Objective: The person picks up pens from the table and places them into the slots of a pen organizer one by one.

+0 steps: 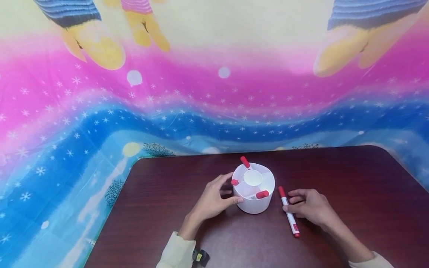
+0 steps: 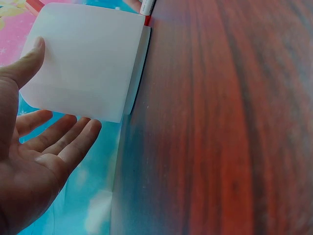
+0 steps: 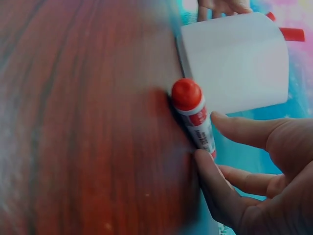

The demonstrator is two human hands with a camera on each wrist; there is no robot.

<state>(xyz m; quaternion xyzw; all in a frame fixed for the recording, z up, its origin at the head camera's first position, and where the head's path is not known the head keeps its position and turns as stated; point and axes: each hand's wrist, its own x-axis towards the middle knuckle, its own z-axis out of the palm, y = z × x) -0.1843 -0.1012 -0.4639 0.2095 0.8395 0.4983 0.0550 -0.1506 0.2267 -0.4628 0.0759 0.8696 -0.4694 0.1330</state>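
A round white divided holder (image 1: 253, 206) stands on the table, with red-capped markers (image 1: 262, 194) upright or leaning in its outer compartments. My left hand (image 1: 211, 199) spans the holder's left side, its thumb at the front wall and its fingertips at the far side. In the left wrist view those fingers (image 2: 63, 142) look rather straight. To the right of the holder, my right hand (image 1: 310, 206) pinches a white marker (image 1: 290, 216) with red ends between thumb and fingers. Seen from the right wrist, the marker's red end (image 3: 187, 94) points toward the camera, close over the tabletop.
The dark brown wooden table (image 1: 151, 208) ends at a back edge just behind the holder. A colourful printed cloth (image 1: 201, 85) hangs behind and beside it. Near the left sleeve lies a black strap (image 1: 201, 257) with a yellow-green patch.
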